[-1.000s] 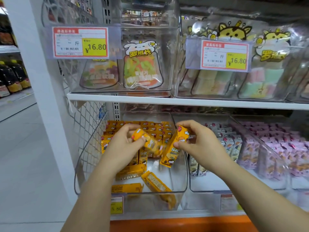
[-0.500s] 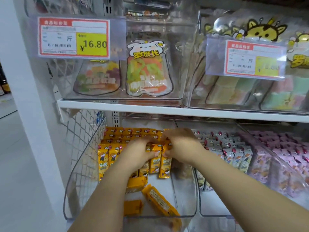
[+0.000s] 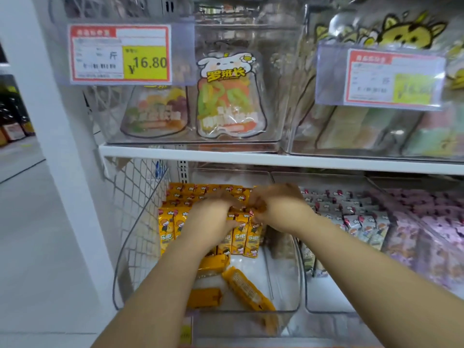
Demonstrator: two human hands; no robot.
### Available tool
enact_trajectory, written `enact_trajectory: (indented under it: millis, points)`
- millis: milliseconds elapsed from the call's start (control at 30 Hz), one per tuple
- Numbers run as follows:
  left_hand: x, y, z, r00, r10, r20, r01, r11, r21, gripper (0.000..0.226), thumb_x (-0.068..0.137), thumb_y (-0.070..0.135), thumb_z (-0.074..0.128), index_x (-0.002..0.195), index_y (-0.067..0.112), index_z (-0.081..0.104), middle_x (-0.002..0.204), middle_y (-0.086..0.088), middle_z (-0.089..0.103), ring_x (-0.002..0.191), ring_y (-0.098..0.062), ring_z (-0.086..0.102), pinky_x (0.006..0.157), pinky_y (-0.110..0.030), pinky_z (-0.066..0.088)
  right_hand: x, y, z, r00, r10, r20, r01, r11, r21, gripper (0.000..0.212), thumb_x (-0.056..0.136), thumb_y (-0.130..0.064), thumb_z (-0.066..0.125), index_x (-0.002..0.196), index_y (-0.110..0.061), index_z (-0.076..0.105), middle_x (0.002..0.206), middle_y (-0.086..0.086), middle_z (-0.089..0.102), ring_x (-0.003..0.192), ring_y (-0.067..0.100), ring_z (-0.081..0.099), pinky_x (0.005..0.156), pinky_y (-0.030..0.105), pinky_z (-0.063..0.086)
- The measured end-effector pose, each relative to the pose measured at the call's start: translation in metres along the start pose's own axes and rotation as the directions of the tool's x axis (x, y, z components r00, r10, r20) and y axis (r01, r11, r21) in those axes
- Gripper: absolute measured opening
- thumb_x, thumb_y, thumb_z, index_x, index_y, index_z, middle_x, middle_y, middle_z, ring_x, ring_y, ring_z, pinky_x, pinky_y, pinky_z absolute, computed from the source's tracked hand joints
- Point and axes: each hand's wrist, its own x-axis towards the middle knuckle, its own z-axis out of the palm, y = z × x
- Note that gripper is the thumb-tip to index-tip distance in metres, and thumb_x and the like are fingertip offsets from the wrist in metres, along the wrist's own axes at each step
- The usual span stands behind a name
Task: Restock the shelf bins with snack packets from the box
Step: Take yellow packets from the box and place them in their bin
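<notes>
A clear plastic bin point(image 3: 140, 249) on the lower shelf holds rows of upright yellow snack packets point(image 3: 240, 238) at its back. Three more yellow packets point(image 3: 247, 290) lie flat on the bin floor near the front. Both my hands reach into this bin. My left hand point(image 3: 213, 217) curls its fingers over the tops of the front row, thumb on a packet's face. My right hand point(image 3: 278, 207) pinches the top of a yellow packet at the row's right end. My hands hide the packets beneath them. The supply box is out of view.
To the right stand a bin of white-grey packets point(image 3: 351, 219) and one of pink packets point(image 3: 426, 222). The white shelf board point(image 3: 251, 159) above carries bins of gummy bags point(image 3: 226, 96) with price tags point(image 3: 120, 54). A wire mesh point(image 3: 133, 197) and a white post point(image 3: 50, 146) close the left side.
A second ago each hand held a yellow packet above the bin's front. Both hands moved back and stood the packets in the upright row; my head came closer.
</notes>
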Motion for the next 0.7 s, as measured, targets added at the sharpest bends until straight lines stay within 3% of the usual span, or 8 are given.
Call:
enact_trajectory:
  millis: [133, 200, 300, 433, 567, 633, 700]
  points:
    - [-0.026, -0.012, -0.011, 0.994, -0.113, 0.007, 0.112, 0.963, -0.247, 0.013, 0.085, 0.017, 0.069, 0.089, 0.028, 0.063, 0.096, 0.005, 0.065, 0.088, -0.015, 0.061, 0.08, -0.031, 0.051, -0.027, 0.0, -0.003, 0.993, -0.049, -0.109, 0.064, 0.989, 0.136, 0.028, 0.08, -0.03, 0.071, 0.108, -0.028, 0.066, 0.107, -0.009, 0.068, 0.098, 0.012, 0.061, 0.092, 0.027, 0.046]
    - [-0.041, -0.024, -0.01, 0.979, -0.172, 0.112, 0.197, 0.944, -0.267, 0.021, 0.085, 0.011, 0.066, 0.076, 0.028, 0.059, 0.085, 0.005, 0.067, 0.079, -0.013, 0.063, 0.075, -0.031, 0.054, -0.042, -0.002, -0.001, 0.992, -0.068, -0.108, 0.09, 0.974, 0.206, 0.026, 0.081, -0.032, 0.072, 0.106, -0.028, 0.066, 0.104, -0.013, 0.066, 0.099, 0.01, 0.06, 0.093, 0.03, 0.045]
    - [-0.062, -0.037, -0.004, 0.91, -0.217, 0.353, 0.259, 0.963, -0.075, 0.014, 0.084, 0.016, 0.071, 0.096, 0.02, 0.066, 0.097, 0.004, 0.064, 0.085, -0.01, 0.058, 0.075, -0.021, 0.045, -0.061, -0.005, 0.003, 0.986, -0.121, -0.117, 0.148, 0.955, 0.257, 0.02, 0.08, -0.031, 0.073, 0.1, -0.029, 0.067, 0.089, -0.021, 0.057, 0.096, 0.01, 0.052, 0.095, 0.034, 0.041]
    - [-0.068, -0.04, 0.002, 0.872, -0.3, 0.388, 0.296, 0.953, 0.07, 0.049, 0.082, 0.023, 0.073, 0.128, 0.02, 0.056, 0.124, -0.003, 0.058, 0.109, -0.019, 0.056, 0.093, -0.031, 0.047, -0.072, -0.005, 0.01, 0.984, -0.15, -0.093, 0.17, 0.945, 0.278, 0.021, 0.08, -0.033, 0.073, 0.099, -0.03, 0.067, 0.085, -0.025, 0.051, 0.091, 0.004, 0.046, 0.101, 0.035, 0.035]
    - [-0.067, -0.039, 0.0, 0.853, -0.298, 0.427, 0.248, 0.954, 0.17, 0.038, 0.083, 0.025, 0.071, 0.119, 0.021, 0.061, 0.119, -0.002, 0.062, 0.107, -0.02, 0.058, 0.091, -0.034, 0.049, -0.073, -0.004, 0.011, 0.985, -0.157, -0.068, 0.171, 0.93, 0.325, 0.02, 0.079, -0.033, 0.074, 0.098, -0.028, 0.068, 0.079, -0.032, 0.048, 0.077, -0.014, 0.042, 0.108, 0.041, 0.031]
    - [-0.069, -0.038, -0.007, 0.879, -0.254, 0.403, 0.204, 0.965, 0.163, 0.031, 0.084, 0.026, 0.069, 0.114, 0.022, 0.062, 0.115, 0.001, 0.061, 0.102, -0.018, 0.057, 0.088, -0.033, 0.049, -0.074, -0.004, 0.009, 0.987, -0.146, -0.067, 0.16, 0.911, 0.38, 0.016, 0.081, -0.032, 0.072, 0.096, -0.03, 0.066, 0.08, -0.031, 0.051, 0.079, -0.012, 0.046, 0.105, 0.04, 0.036]
    - [-0.071, -0.038, -0.016, 0.936, -0.164, 0.311, 0.156, 0.986, 0.051, 0.028, 0.085, 0.023, 0.069, 0.112, 0.024, 0.061, 0.113, 0.005, 0.057, 0.098, -0.013, 0.054, 0.087, -0.028, 0.046, -0.075, -0.005, 0.005, 0.99, -0.104, -0.09, 0.134, 0.883, 0.449, 0.013, 0.084, -0.03, 0.07, 0.093, -0.034, 0.062, 0.084, -0.029, 0.054, 0.087, -0.001, 0.052, 0.093, 0.034, 0.044]
